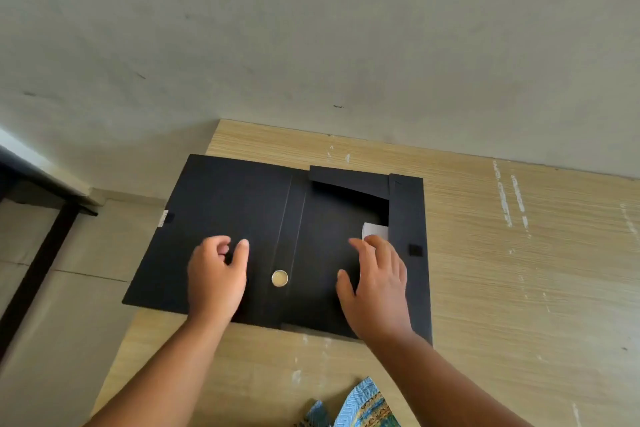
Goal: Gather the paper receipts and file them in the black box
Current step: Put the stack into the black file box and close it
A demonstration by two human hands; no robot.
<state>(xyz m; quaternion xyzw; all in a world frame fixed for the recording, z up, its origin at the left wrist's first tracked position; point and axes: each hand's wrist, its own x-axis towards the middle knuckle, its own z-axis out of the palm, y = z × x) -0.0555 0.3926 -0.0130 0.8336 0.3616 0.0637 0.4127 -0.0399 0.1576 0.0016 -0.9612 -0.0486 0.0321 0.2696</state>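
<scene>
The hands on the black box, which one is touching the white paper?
The right hand: its fingertips rest on the white paper in the black box. The left hand lies on bare black cover, away from it.

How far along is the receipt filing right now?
Done: no loose receipts show on the table; white paper already lies in the open black box. In hand: the right hand rests on that paper, the left hand on the cover. Left: folding the flaps and shutting the box.
</scene>
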